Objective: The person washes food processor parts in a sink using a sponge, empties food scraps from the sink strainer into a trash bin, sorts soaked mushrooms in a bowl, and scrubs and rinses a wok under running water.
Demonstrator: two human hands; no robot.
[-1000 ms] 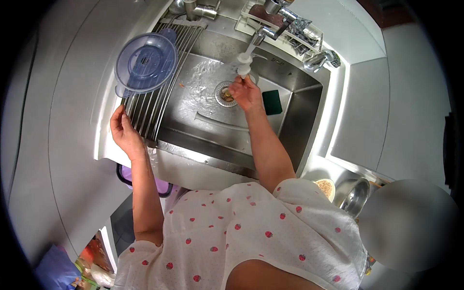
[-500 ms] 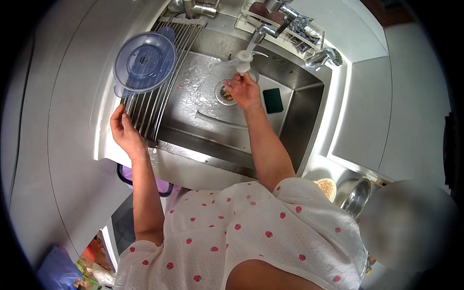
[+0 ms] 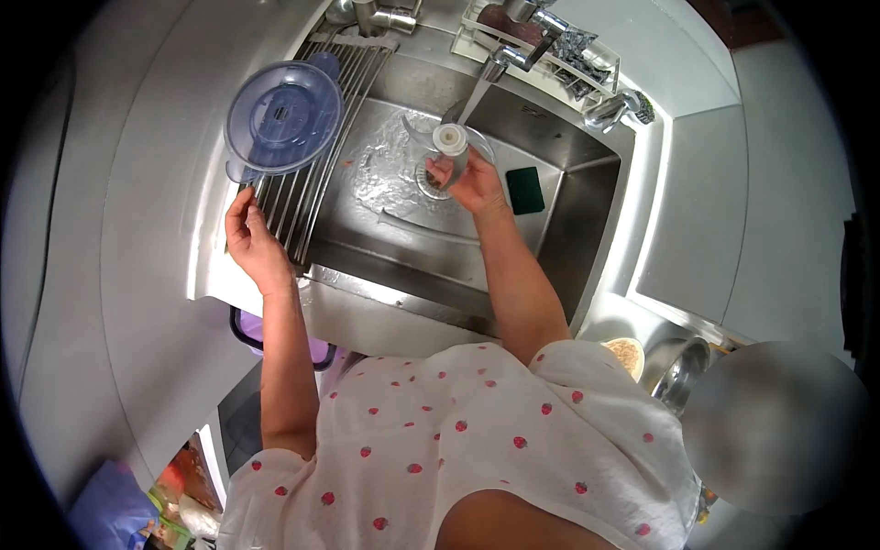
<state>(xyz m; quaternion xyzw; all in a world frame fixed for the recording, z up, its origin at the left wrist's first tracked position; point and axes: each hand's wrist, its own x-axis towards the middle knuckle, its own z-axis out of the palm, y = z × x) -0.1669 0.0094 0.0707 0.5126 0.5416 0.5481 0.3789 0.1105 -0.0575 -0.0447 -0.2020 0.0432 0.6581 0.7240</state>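
My right hand (image 3: pixel 475 183) grips a food processor blade (image 3: pixel 450 140) with a white plastic hub and curved fins, over the sink (image 3: pixel 367 211) near the drain. Water from the faucet (image 3: pixel 500 62) runs down at the blade. My left hand (image 3: pixel 259 247) hovers at the drying rack's (image 3: pixel 295 215) left side, fingers loosely curled and apart, its fingertips close to the tab of a translucent blue lid (image 3: pixel 284 119). Whether they touch it I cannot tell. The lid lies on the rack.
A dark green scouring pad (image 3: pixel 525 190) and a pale curved strip (image 3: pixel 426 229) lie in the sink. Behind the faucet stands a white caddy (image 3: pixel 477 41). A bowl of grains (image 3: pixel 627 356) and a metal bowl (image 3: pixel 683 371) sit at the right.
My right hand has turned and tilted the blade, so its hub end now faces me, lower than before. My left hand has moved slightly up toward the lid's tab.
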